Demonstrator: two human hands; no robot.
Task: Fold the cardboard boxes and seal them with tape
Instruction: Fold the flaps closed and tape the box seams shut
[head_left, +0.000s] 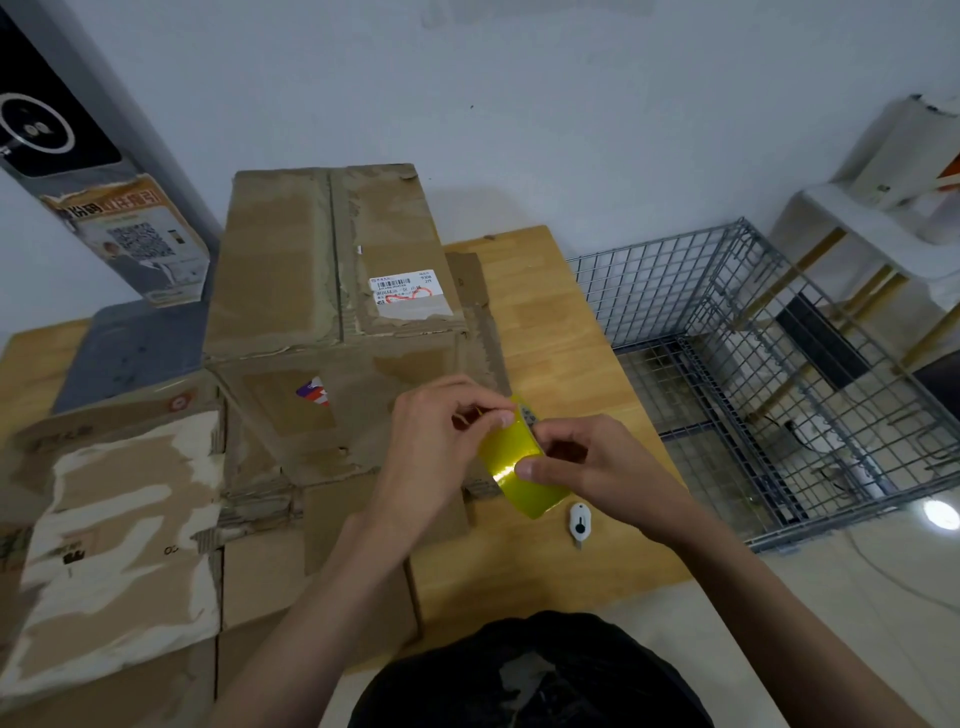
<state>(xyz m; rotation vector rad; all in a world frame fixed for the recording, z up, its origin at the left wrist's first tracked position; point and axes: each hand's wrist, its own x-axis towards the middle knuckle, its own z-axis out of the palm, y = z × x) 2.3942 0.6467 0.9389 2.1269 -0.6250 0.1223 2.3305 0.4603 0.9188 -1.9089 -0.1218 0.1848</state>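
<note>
Cardboard, far left: a flattened box (111, 545) with torn white patches lies on the wooden table (566, 332), and more flat cardboard (311, 577) lies under and beside it
Grey pillar: a tall stand (62, 140) with a round dial and a QR poster rises behind the flat pieces
Folded box: a big cardboard box (332, 291) stands upright in the middle of the table, its top flaps are closed and meet at a centre seam, and a white shipping label (408, 296) sits on the right flap
Left hand: the left hand (441, 441) is in front of the box's lower right corner, its fingers are curled and they pinch the upper edge of the tape roll
Tape: the yellow tape roll (517, 460) is held between both hands above the table, just right of the box
Right hand: the right hand (587, 460) grips the roll from the right side, with the thumb pressed on its shiny face
Cutter: a small white knife (578, 522) lies on the table just below the right hand
Far right: a wire cage (779, 364) stands beside the table, and a white stool (862, 228) stands behind it
</note>
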